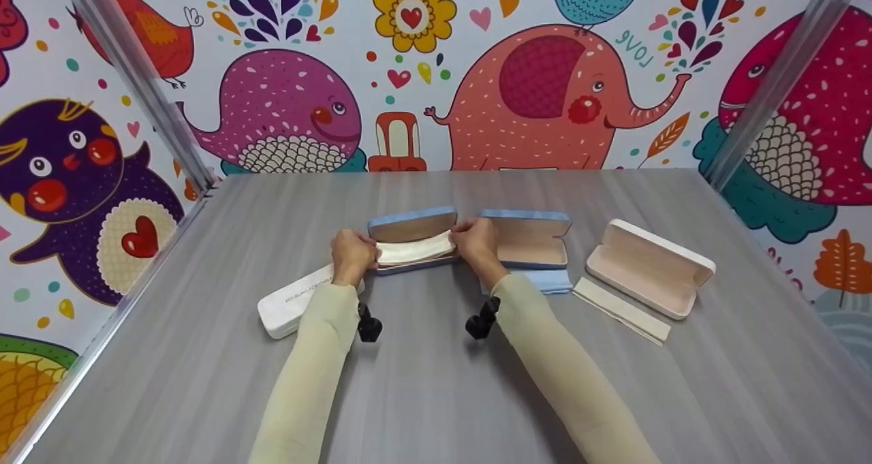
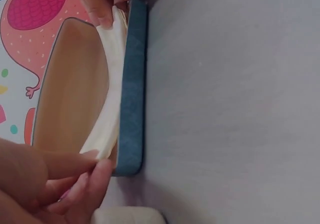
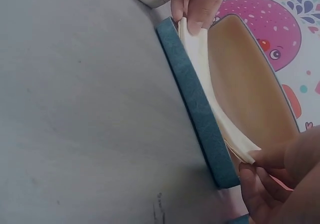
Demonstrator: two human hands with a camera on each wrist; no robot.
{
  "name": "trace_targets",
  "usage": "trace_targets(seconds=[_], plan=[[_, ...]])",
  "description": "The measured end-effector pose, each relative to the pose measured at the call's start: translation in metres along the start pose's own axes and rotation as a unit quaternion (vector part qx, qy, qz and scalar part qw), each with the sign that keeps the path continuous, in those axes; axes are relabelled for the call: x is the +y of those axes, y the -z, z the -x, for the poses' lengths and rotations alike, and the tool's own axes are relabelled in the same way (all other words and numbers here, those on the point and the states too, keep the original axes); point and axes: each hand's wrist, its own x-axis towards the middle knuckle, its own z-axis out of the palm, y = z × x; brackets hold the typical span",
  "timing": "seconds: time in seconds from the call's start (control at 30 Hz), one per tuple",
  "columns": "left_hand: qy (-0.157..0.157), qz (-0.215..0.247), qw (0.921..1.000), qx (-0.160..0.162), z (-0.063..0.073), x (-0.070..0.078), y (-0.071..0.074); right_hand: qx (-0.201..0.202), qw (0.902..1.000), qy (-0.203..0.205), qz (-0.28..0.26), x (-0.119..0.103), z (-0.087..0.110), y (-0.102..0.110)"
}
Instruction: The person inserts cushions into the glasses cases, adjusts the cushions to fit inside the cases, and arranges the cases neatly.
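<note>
A: What are we facing?
B: A wall (image 1: 409, 96) printed with cartoon animals, and before it we're seeing a grey counter (image 1: 422, 382) carrying everything else.
A: Which cases are we finding?
B: An open white case (image 1: 644, 266) is sitting on the right. Near the middle, the left blue case (image 1: 412, 227) and the right blue case (image 1: 531, 242) are standing side by side, lids raised. A closed white case (image 1: 293, 304) is lying at an angle on the left.
A: And the cloths?
B: We're seeing a cream cloth (image 1: 623, 312) lying before the open white case, and a light blue cloth (image 1: 545, 281) just before the right blue case. A folded pale cloth (image 1: 415, 249) is stretching along the left blue case's base, sagging midway.
A: What are the hands doing?
B: The left hand (image 1: 353, 254) is pinching one end of that folded cloth between thumb and fingers; the right hand (image 1: 478, 244) is pinching the other.
</note>
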Motion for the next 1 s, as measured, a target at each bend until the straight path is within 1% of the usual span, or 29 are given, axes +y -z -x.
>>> trace_targets(seconds=[0.13,0.33,0.4,0.5,0.57,0.6,0.67,0.77,0.83,0.9,1.0], plan=[[-0.010,-0.016,0.9998,0.007,0.001,0.000,0.000,0.009,0.9996,0.014,0.022,0.001,0.001,-0.002],[-0.017,-0.043,0.9988,0.015,0.002,0.000,0.002,0.023,0.9983,0.039,0.038,0.002,0.003,-0.004],[-0.026,-0.050,0.9982,0.023,0.002,-0.001,0.002,0.025,0.9975,0.042,0.050,0.002,0.004,-0.003],[-0.047,-0.058,0.9966,0.035,0.003,-0.001,0.004,0.026,0.9972,0.035,0.060,0.001,0.005,-0.001],[-0.055,-0.057,0.9959,0.043,0.003,-0.002,0.006,0.028,0.9972,0.026,0.064,-0.001,0.006,0.001],[-0.053,-0.054,0.9962,0.044,0.003,-0.002,0.008,0.028,0.9975,0.020,0.062,-0.001,0.007,0.002],[-0.041,-0.047,0.9971,0.042,0.002,-0.001,0.012,0.026,0.9978,0.010,0.060,-0.003,0.008,0.005],[-0.006,-0.030,0.9991,0.029,-0.001,0.001,0.018,0.004,0.9987,-0.008,0.051,-0.006,0.009,0.009],[0.020,-0.018,0.9996,0.009,-0.003,0.003,0.022,-0.017,0.9987,-0.023,0.041,-0.009,0.009,0.013],[0.044,-0.008,0.9988,-0.018,-0.005,0.005,0.024,-0.044,0.9975,-0.052,0.020,-0.013,0.008,0.016],[0.081,0.018,0.9942,-0.069,-0.007,0.008,0.027,-0.084,0.9919,-0.086,-0.041,-0.017,0.006,0.020]])
